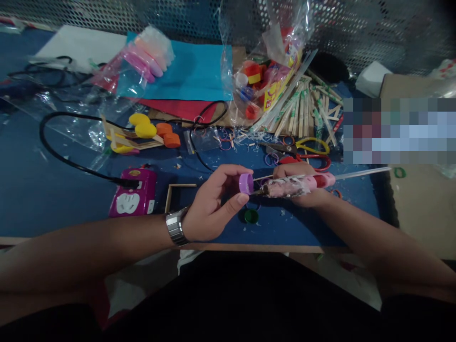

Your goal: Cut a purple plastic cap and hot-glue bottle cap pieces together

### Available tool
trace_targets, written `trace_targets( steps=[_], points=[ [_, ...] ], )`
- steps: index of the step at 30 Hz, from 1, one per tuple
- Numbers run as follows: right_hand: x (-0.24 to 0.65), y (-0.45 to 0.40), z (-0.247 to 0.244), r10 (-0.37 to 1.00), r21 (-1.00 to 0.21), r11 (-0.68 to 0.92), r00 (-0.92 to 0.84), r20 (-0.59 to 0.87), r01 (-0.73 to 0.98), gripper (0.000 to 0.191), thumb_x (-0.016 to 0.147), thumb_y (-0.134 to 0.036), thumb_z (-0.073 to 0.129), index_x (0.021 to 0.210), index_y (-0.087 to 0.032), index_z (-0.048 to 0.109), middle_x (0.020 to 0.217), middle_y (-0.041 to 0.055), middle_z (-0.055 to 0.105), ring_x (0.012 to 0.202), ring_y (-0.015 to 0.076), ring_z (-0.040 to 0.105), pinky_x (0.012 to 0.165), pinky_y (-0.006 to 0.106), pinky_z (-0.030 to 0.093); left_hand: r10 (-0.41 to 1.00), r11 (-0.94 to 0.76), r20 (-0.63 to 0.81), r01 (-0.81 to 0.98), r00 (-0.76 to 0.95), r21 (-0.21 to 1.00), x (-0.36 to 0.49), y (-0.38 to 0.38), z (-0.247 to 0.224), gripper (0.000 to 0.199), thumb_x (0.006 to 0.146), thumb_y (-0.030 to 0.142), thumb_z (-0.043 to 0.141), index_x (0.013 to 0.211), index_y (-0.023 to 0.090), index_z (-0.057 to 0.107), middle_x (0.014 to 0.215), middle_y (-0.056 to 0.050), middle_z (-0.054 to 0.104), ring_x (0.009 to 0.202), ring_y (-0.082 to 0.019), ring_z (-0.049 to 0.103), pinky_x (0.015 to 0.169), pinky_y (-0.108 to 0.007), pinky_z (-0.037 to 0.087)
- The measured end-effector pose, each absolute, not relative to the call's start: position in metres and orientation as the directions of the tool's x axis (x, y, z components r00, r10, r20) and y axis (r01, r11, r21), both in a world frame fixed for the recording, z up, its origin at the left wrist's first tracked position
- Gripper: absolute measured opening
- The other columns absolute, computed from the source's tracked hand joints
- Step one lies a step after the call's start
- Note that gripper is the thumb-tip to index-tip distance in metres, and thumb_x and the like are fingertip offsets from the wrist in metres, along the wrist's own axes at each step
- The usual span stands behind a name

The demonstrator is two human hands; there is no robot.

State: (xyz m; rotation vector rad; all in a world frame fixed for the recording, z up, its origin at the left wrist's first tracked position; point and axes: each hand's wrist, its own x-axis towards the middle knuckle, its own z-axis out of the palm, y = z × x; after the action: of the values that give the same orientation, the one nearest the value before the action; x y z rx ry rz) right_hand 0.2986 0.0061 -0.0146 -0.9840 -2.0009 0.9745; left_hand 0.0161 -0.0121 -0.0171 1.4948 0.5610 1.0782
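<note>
Between the thumb and fingers of my left hand (217, 204) is a purple bottle cap (245, 184), its open side turned to the right. My right hand (301, 183) is wrapped round a pink glue gun (290, 186) with a clear glue stick (363, 174) coming out of its back end. The gun's metal nozzle points left and meets or nearly meets the cap; contact cannot be told. Below the two hands a green cap (251, 216) lies on the blue table (199, 232).
A purple power socket (134, 192) with a black cable and an L-shaped stick piece (171, 190) lie left. Behind are a stick frame with yellow and orange caps (142, 130), scissors (285, 147), bundled sticks (295, 109) and a plastic bag of caps (252, 73). Cardboard (420, 199) stands right.
</note>
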Motion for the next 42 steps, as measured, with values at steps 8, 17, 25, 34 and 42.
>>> trace_targets(
  steps=[8,17,25,34,42],
  points=[
    [0.297,0.006,-0.011,0.828,-0.809,0.474,-0.49,0.274,0.348,0.03,0.095,-0.034,0.071,0.074,-0.025,0.051,0.064,-0.0016,0.06,0.053,0.0124,0.051,0.049,0.026,0.037,0.826,-0.28,0.331,-0.177,0.457,0.944,0.015,-0.01,-0.017,0.039,0.106,0.025,0.073,0.145,0.021,0.066,0.124,-0.01,0.073,0.093,-0.012,0.068,0.083,-0.023,0.06],
    [0.295,0.006,-0.008,0.829,-0.83,0.466,-0.479,0.288,0.308,0.032,0.099,-0.045,0.073,0.08,-0.024,0.058,0.066,-0.0026,0.062,0.052,0.0119,0.051,0.051,0.027,0.039,0.843,-0.252,0.299,-0.162,0.448,0.954,0.017,-0.01,-0.012,0.036,0.108,0.029,0.072,0.143,0.02,0.067,0.09,-0.001,0.065,0.071,-0.009,0.055,0.059,-0.019,0.047],
    [0.297,0.006,-0.01,0.818,-0.794,0.51,-0.473,0.329,0.331,0.034,0.103,-0.049,0.075,0.084,-0.024,0.062,0.073,0.0002,0.07,0.057,0.0131,0.058,0.054,0.029,0.045,0.844,-0.16,0.244,-0.21,0.477,0.964,0.019,-0.01,-0.009,0.032,0.111,0.03,0.068,0.141,0.022,0.063,0.077,0.005,0.056,0.056,-0.005,0.042,0.048,-0.017,0.031],
    [0.297,0.003,-0.012,0.862,-0.859,0.409,-0.438,0.254,0.307,0.027,0.101,-0.044,0.078,0.089,-0.024,0.065,0.076,-0.0001,0.07,0.062,0.0144,0.059,0.06,0.031,0.048,0.853,-0.131,0.19,-0.153,0.486,0.979,0.017,-0.013,-0.007,0.032,0.113,0.034,0.066,0.141,0.021,0.061,0.067,0.009,0.05,0.049,-0.005,0.033,0.044,-0.018,0.024],
    [0.302,0.0,-0.012,0.87,-0.854,0.396,-0.435,0.232,0.338,0.028,0.096,-0.045,0.083,0.091,-0.024,0.065,0.078,-0.0002,0.07,0.058,0.0137,0.056,0.054,0.03,0.045,0.844,-0.102,0.175,-0.169,0.507,0.98,0.016,-0.014,-0.006,0.032,0.112,0.035,0.067,0.14,0.021,0.059,0.063,0.01,0.045,0.048,-0.005,0.031,0.043,-0.019,0.022]
  ],
)
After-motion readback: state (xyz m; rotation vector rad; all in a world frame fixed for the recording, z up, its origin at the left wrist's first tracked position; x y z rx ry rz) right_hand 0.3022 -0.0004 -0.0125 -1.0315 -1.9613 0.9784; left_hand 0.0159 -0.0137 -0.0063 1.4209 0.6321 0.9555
